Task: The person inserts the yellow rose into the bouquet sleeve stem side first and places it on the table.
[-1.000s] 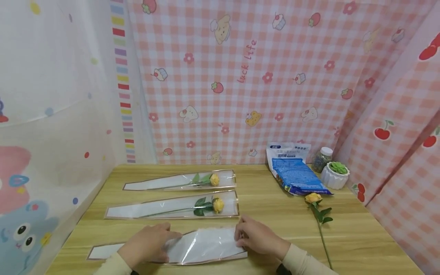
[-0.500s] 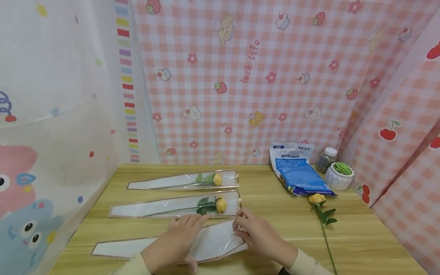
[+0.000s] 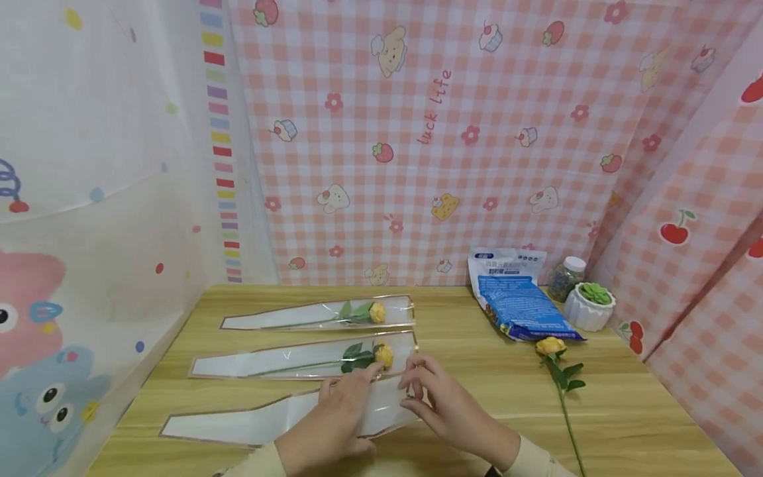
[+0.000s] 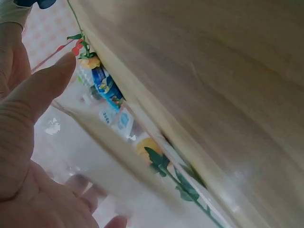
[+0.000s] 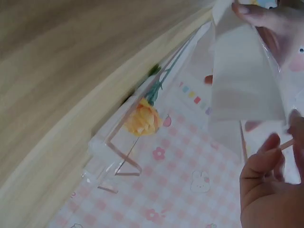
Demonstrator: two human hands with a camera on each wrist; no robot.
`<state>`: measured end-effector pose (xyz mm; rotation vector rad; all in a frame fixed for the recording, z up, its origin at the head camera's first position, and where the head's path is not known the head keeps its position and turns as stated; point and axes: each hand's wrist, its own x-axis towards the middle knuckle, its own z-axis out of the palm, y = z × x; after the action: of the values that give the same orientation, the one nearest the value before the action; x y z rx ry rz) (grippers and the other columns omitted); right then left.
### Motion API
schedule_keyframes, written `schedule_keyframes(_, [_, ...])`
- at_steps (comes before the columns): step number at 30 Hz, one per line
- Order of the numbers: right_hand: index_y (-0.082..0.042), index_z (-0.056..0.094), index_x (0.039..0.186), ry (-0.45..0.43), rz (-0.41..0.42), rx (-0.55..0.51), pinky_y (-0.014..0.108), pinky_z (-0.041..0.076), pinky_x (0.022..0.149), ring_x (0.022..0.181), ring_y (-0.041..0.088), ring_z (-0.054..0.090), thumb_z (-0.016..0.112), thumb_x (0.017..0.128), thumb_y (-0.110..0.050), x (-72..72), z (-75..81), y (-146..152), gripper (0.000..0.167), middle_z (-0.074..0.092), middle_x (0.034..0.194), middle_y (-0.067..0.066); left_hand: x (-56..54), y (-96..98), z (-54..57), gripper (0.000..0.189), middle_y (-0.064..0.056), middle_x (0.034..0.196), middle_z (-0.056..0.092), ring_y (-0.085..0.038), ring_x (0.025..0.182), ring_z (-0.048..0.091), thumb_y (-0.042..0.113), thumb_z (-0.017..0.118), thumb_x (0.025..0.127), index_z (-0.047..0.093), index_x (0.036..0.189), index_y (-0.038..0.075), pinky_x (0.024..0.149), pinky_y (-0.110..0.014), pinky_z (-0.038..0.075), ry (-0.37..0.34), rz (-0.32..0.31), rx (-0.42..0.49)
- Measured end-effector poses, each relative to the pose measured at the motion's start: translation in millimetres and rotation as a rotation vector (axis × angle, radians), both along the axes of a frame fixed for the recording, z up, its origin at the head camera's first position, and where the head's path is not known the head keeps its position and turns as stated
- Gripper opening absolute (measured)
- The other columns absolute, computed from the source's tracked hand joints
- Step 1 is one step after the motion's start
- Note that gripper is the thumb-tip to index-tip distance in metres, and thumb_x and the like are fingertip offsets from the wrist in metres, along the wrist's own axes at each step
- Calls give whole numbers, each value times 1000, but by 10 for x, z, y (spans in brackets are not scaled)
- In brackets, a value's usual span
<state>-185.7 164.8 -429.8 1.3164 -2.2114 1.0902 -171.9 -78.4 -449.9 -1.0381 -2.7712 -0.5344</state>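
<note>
A flower sleeve (image 3: 226,424), clear film over white with a brown border, lies nearest me, its wide end lifted. My left hand (image 3: 342,414) spans that end, fingers over the far edge and thumb at the near edge. In the left wrist view the left thumb (image 4: 47,90) stands apart from the fingers, some seen blurred through film. At the sleeve's mouth, my right hand (image 3: 450,411) pinches the film with thumb and fingertips. The right wrist view shows the raised white sleeve (image 5: 242,80) between both hands. No flower shows inside it.
Two sleeves (image 3: 238,366) holding yellow roses (image 3: 377,313) lie farther back. A loose yellow rose (image 3: 550,346) lies at right. Behind it are a blue-and-white bag (image 3: 518,301), a lidded jar (image 3: 566,281) and a potted succulent (image 3: 590,308). Patterned curtains (image 3: 357,132) surround the table.
My left hand has slid right along the sleeve toward its wide end, close to the right hand. That end has risen and tilted; the right hand stays at the mouth, its fingers shifted slightly.
</note>
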Motion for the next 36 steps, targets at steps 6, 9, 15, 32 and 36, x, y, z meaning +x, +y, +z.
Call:
schedule_keyframes(6, [-9,53,108,-200,-8,-102,23,38,50,68,17,42,69,93,-3,-31,-16,50,23,44,110,8,-21,-45,33,121,-12,139,48,-23,129,46,39,94,68,17,158,11,89,-44,39,34,31,24])
schedule_keyframes(9, [-13,63,106,-324,-20,-110,26,44,65,86,17,46,57,101,-4,-49,-23,72,13,42,112,9,-28,-60,53,120,-13,140,48,-24,129,45,39,94,66,21,156,10,86,-41,38,62,45,28])
schedule_keyframes(15, [-15,71,116,-515,-56,20,25,50,66,88,7,55,62,101,-15,-83,5,61,17,59,122,9,-15,-57,74,113,-9,138,49,-23,128,46,35,94,68,26,154,9,88,-43,37,105,21,26])
schedule_keyframes(32, [-5,45,150,-771,111,63,28,56,72,88,12,65,71,94,-6,-153,-11,160,62,67,110,12,-56,-75,52,107,-8,137,49,-24,122,49,48,89,72,32,153,7,87,-49,43,239,8,-51])
schedule_keyframes(36, [-5,50,148,-823,89,109,35,56,76,92,18,65,56,105,-15,-225,46,396,45,64,119,17,-53,-62,44,102,-7,132,51,-21,117,53,55,82,78,32,153,7,80,-42,49,189,2,-61])
